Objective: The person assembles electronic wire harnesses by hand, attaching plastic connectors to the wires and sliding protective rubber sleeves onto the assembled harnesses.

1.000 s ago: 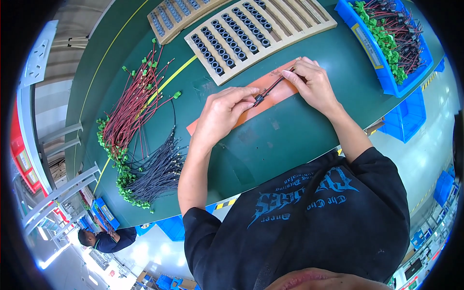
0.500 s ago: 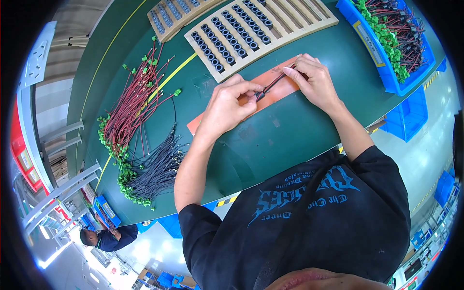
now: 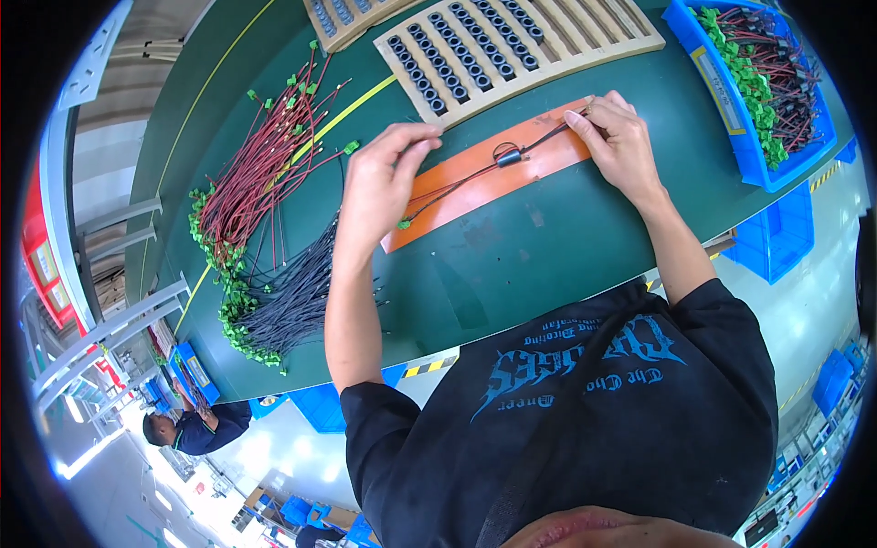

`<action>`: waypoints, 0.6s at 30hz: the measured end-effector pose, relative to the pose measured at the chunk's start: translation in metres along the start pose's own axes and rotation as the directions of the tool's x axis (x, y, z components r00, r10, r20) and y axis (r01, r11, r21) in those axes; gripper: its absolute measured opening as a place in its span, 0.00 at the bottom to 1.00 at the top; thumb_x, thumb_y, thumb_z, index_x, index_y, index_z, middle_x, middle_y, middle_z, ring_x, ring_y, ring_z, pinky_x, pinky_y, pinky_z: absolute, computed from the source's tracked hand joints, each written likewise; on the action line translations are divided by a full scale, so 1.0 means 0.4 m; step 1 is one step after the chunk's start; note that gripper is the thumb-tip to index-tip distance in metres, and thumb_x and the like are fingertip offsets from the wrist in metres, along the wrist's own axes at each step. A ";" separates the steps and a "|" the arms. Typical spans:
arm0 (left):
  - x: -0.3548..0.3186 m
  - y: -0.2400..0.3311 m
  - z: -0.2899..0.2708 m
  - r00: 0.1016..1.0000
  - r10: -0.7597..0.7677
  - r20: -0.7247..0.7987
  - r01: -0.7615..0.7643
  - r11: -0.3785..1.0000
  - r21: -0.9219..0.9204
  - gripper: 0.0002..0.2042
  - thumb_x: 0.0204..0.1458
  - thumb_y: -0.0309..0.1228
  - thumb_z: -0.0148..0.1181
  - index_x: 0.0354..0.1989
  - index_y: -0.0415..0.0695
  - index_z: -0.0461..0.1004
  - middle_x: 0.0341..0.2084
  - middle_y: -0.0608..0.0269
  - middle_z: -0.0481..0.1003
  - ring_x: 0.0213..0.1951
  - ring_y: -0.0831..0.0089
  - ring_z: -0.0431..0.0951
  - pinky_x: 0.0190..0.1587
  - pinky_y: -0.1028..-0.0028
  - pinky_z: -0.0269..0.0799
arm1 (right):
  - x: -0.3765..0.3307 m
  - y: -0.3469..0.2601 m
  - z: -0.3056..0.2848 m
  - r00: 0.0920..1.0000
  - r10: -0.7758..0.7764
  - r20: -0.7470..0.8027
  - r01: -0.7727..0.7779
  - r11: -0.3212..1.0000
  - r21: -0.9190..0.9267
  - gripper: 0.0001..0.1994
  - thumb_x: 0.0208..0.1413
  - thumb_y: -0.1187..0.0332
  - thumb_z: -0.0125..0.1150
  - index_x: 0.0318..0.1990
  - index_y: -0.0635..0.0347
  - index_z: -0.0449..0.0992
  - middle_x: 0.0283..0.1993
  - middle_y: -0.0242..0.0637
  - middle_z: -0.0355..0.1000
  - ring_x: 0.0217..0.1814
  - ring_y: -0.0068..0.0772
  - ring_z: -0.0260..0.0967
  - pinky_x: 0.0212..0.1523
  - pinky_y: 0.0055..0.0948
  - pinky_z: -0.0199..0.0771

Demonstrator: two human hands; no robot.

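Cylinder (image 3: pixel 510 158): midway between hands
Wire (image 3: pixel 550 137): slants up rightward
Right hand (image 3: pixel 627 146): pinched on wire
Left hand (image 3: pixel 377 175): fingertips close, hold unclear

The right hand (image 3: pixel 623 142) pinches wires (image 3: pixel 548 137) that run through a black ring (image 3: pixel 512 158) over an orange mat (image 3: pixel 466 203); the left hand (image 3: pixel 382 173) hovers near a tray (image 3: pixel 594 60).

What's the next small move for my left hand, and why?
Perhaps take the wires left of the black cylinder with your left hand and draw the wire loop snug: it stands open at the cylinder, your left hand is away from it, and your right hand holds the wires on the other side.
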State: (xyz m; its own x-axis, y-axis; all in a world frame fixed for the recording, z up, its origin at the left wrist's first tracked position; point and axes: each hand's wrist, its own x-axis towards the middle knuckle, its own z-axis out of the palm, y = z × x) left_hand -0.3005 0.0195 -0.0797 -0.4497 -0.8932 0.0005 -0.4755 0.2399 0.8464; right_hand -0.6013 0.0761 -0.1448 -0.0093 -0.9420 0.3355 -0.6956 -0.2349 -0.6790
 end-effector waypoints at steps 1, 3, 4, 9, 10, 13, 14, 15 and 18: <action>-0.017 0.002 -0.020 1.000 -0.022 -0.007 0.022 0.999 0.032 0.07 0.58 0.20 0.58 0.43 0.36 0.79 0.37 0.56 0.80 0.39 0.66 0.82 0.44 0.72 0.76 | -0.002 0.006 0.001 1.000 -0.002 0.003 0.002 1.000 0.001 0.12 0.59 0.67 0.66 0.29 0.68 0.77 0.26 0.41 0.71 0.33 0.38 0.65 0.41 0.35 0.66; -0.055 -0.003 -0.058 0.997 -0.059 0.052 0.053 0.993 0.103 0.07 0.58 0.21 0.59 0.43 0.36 0.79 0.36 0.58 0.80 0.39 0.68 0.82 0.42 0.73 0.76 | -0.005 0.020 0.005 0.999 -0.035 -0.032 0.036 0.999 0.021 0.14 0.59 0.65 0.66 0.25 0.66 0.75 0.24 0.37 0.69 0.32 0.36 0.63 0.38 0.36 0.64; -0.068 -0.007 -0.066 0.988 -0.098 0.117 0.076 0.982 0.175 0.07 0.58 0.21 0.60 0.43 0.37 0.80 0.34 0.60 0.80 0.40 0.69 0.81 0.40 0.73 0.76 | -0.007 0.022 0.001 0.999 -0.037 -0.030 0.038 0.999 0.021 0.14 0.59 0.65 0.66 0.25 0.66 0.75 0.24 0.37 0.69 0.32 0.36 0.63 0.38 0.36 0.64; -0.082 0.013 0.013 0.980 0.196 -0.010 -0.186 0.942 0.281 0.05 0.50 0.21 0.67 0.35 0.37 0.81 0.33 0.57 0.79 0.38 0.63 0.79 0.41 0.69 0.75 | 0.000 0.015 -0.002 1.000 -0.016 -0.015 0.016 1.000 0.023 0.15 0.58 0.66 0.67 0.24 0.67 0.75 0.23 0.39 0.68 0.31 0.38 0.62 0.38 0.37 0.65; -0.073 0.019 0.043 0.970 0.243 -0.008 -0.232 0.935 0.268 0.05 0.50 0.21 0.67 0.35 0.37 0.81 0.34 0.57 0.79 0.38 0.62 0.79 0.41 0.68 0.75 | 0.002 0.016 -0.002 1.000 -0.017 -0.013 0.017 1.000 0.024 0.15 0.58 0.66 0.67 0.24 0.67 0.75 0.23 0.39 0.68 0.31 0.38 0.62 0.38 0.37 0.65; -0.044 0.026 0.130 0.939 0.344 -0.028 -0.326 0.912 0.249 0.07 0.49 0.22 0.68 0.37 0.37 0.81 0.36 0.57 0.78 0.38 0.62 0.79 0.42 0.67 0.75 | 0.003 0.019 -0.001 1.000 -0.028 -0.013 0.028 0.999 0.034 0.15 0.58 0.66 0.67 0.25 0.67 0.75 0.23 0.39 0.69 0.31 0.38 0.63 0.38 0.37 0.65; -0.034 0.025 0.153 0.919 0.392 -0.044 -0.371 0.896 0.243 0.07 0.49 0.22 0.68 0.37 0.37 0.80 0.37 0.57 0.78 0.38 0.62 0.79 0.41 0.67 0.75 | 0.002 0.023 0.002 0.999 -0.032 -0.014 0.032 0.999 0.035 0.15 0.59 0.66 0.66 0.24 0.66 0.75 0.23 0.39 0.69 0.31 0.38 0.63 0.38 0.37 0.65; -0.027 0.020 0.171 0.917 0.397 -0.038 -0.378 0.894 0.241 0.07 0.49 0.22 0.68 0.37 0.37 0.80 0.37 0.57 0.78 0.38 0.62 0.79 0.41 0.67 0.75 | 0.001 0.025 0.003 0.999 -0.036 -0.015 0.037 0.999 0.037 0.15 0.59 0.65 0.66 0.24 0.66 0.74 0.23 0.39 0.69 0.31 0.38 0.64 0.38 0.37 0.66; -0.024 0.013 0.206 0.965 0.230 -0.123 -0.213 0.967 0.141 0.10 0.48 0.19 0.68 0.39 0.37 0.79 0.36 0.56 0.76 0.39 0.61 0.78 0.41 0.67 0.76 | -0.002 0.022 0.004 1.000 -0.013 -0.009 0.014 0.998 0.054 0.16 0.59 0.65 0.66 0.23 0.65 0.73 0.23 0.39 0.69 0.32 0.39 0.64 0.38 0.37 0.66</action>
State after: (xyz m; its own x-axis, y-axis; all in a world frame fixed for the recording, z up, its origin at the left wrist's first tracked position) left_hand -0.3610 0.0608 -0.1191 -0.4507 -0.8536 0.2611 -0.4708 0.4758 0.7430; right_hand -0.6062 0.0745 -0.1520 -0.0063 -0.9367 0.3500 -0.6560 -0.2604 -0.7085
